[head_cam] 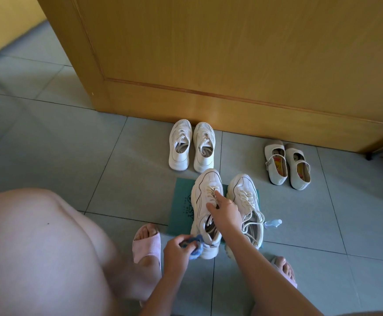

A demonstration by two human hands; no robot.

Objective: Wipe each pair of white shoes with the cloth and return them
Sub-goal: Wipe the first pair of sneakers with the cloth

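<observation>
A wooden door [231, 53] backs the tiled floor [60, 144]. At its foot a pair of white trainers [191, 145] and, further right, a pair of strap shoes [287, 165] stand clear of the work. Nearer, a green mat [182, 206] carries the chunky pair, probably to spare the tiles. The right hand [226, 213] grips one sneaker [205, 195] at the tongue to steady it. The left hand [177, 248] pinches the bunched blue cloth [196, 247] against its heel. The second sneaker [243, 195] waits alongside.

Grey tile floor [49, 137]; yellow-brown wooden door [231, 53]; yellow wall [1, 21]; soft daylight.
</observation>
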